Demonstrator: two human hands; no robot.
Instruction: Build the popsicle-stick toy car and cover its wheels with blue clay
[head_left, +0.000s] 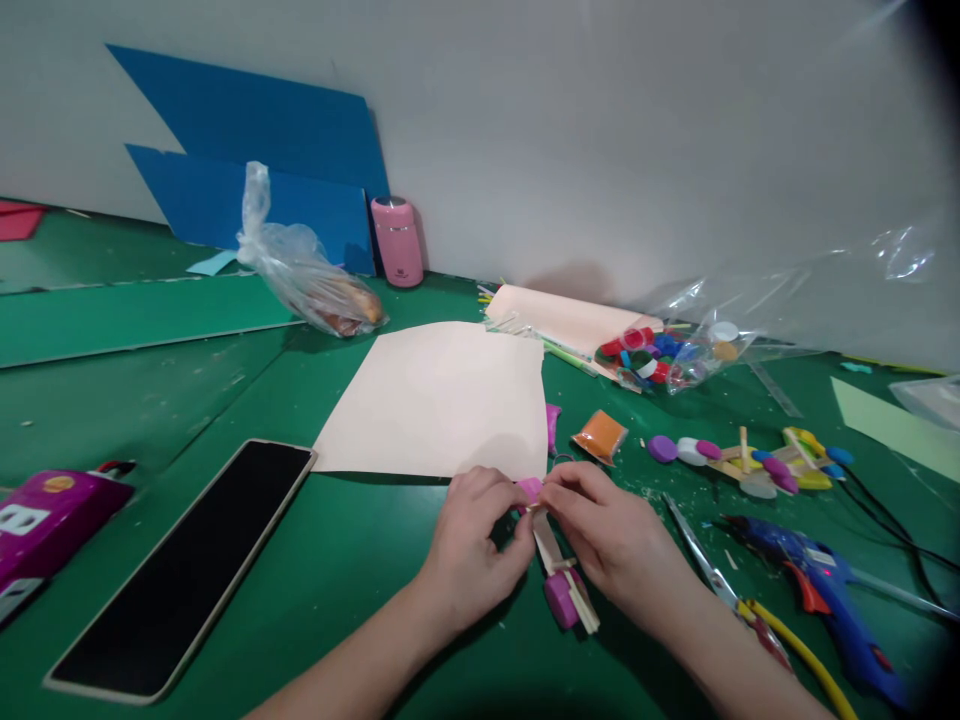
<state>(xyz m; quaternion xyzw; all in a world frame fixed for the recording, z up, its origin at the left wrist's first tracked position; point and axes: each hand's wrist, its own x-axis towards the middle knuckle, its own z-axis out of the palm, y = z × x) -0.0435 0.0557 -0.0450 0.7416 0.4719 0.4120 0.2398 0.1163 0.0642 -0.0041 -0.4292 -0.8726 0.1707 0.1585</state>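
Between my two hands lies a small model of wooden sticks (550, 545) with pink-purple bottle caps (561, 598) at its near end and a pink piece at its far end. My left hand (484, 530) pinches the far end from the left, thumb and forefinger together. From the right, my right hand (607, 520) pinches the same end with its fingertips. The exact part under the fingertips is partly hidden. Just beyond my hands is a large cream sheet of paper (442, 400). An orange packet (599, 437) sits past my right hand.
At right lie scissors (705, 555), a blue glue gun (817, 565) with its cord, and another stick-and-cap model (750, 462). A phone (187, 570) and a purple power strip (49, 525) are at left. Behind stand a pink bottle (398, 245), a knotted bag (315, 280) and bagged caps (660, 355).
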